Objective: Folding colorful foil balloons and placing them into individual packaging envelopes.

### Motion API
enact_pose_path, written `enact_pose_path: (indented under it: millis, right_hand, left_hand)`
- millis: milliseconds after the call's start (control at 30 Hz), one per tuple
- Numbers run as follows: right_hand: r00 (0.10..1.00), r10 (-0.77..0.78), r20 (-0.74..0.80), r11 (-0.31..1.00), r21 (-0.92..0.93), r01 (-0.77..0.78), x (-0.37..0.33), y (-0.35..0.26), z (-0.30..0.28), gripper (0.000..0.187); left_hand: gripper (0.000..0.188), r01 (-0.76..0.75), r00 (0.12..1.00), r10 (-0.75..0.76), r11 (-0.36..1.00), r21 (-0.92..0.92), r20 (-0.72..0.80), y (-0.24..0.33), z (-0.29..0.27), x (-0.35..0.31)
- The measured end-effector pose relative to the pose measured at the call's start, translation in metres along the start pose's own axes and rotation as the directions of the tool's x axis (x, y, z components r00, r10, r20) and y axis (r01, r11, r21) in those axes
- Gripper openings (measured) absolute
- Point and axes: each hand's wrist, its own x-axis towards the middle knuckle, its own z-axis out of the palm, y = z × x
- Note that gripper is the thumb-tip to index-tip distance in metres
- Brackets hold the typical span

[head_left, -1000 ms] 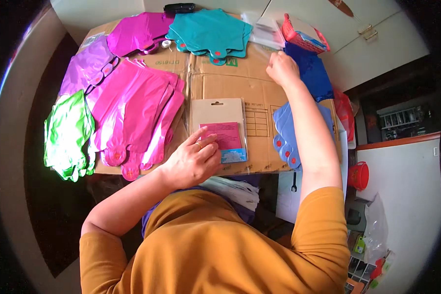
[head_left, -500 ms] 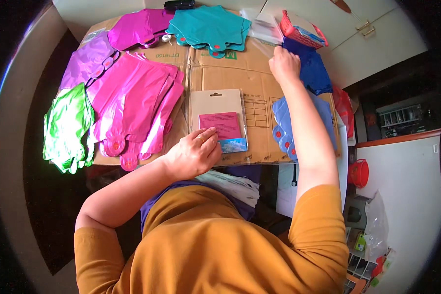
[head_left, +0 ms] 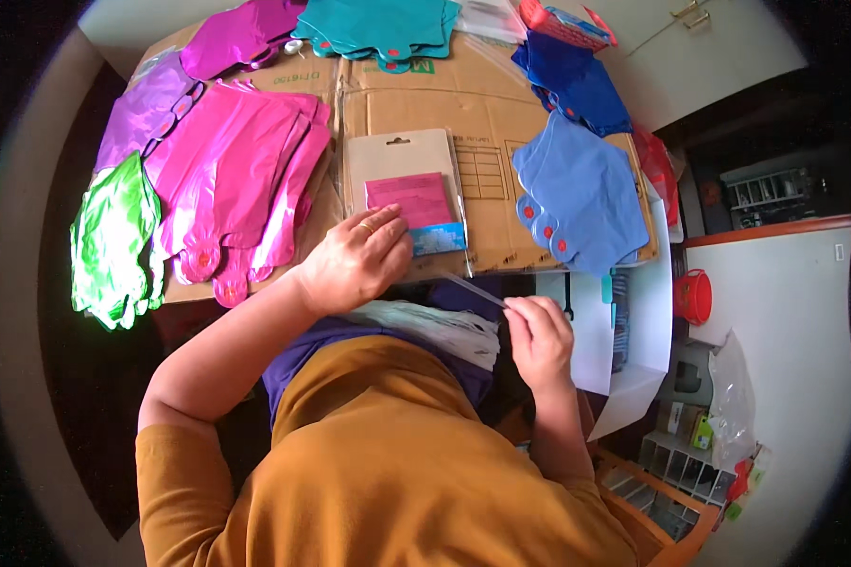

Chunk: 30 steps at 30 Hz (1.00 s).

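Note:
A flat clear packet [head_left: 402, 154] with a grey backing, a pink card [head_left: 416, 196] and a blue strip lies near the front edge of the cardboard. My left hand [head_left: 359, 260], a ring on one finger, rests its fingertips on the packet's lower left part, over the card's corner. Its thumb is hidden. My right hand [head_left: 541, 345] is just off the cardboard's front edge, pinching one end of a thin translucent straw [head_left: 476, 289]. The straw's other end points toward the packet's lower edge.
Around the cardboard [head_left: 397, 90] lie stacks of foil balloons: pink [head_left: 227, 165], green [head_left: 113, 236], lilac [head_left: 147, 109], magenta [head_left: 241, 36], teal [head_left: 373, 24], dark blue [head_left: 577, 80] and light blue [head_left: 581, 184]. A clear bag [head_left: 487, 19] and a red basket [head_left: 567, 25] stand at the back right. White strands [head_left: 430, 326] hang below the edge.
My right hand has come back from the clear bag at the far right to the front edge, now with a straw in its fingers. My left hand stays on the packet.

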Motion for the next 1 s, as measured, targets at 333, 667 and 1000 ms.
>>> enact_pose_path:
  millis: [333,667,1000]
  right_hand:
    - [0.997,0.018,-0.07,0.973,-0.23,-0.034,0.015,-0.019,0.042,0.028]
    - [0.945,0.173,0.279,0.974,0.094,-0.206,0.058,-0.03,0.027,0.025]
    - [0.905,0.364,0.222,0.929,-0.023,-0.368,0.091,0.004,0.043,0.015]
  left_hand:
    - [0.024,0.015,1.0,-0.014,0.999,-0.048,0.012,0.0,0.002,-0.002]
    - [0.031,0.049,0.998,-0.046,0.996,-0.069,0.051,-0.001,-0.001,-0.006]
    - [0.036,0.031,0.995,-0.02,0.993,-0.116,0.097,-0.013,-0.003,-0.002]
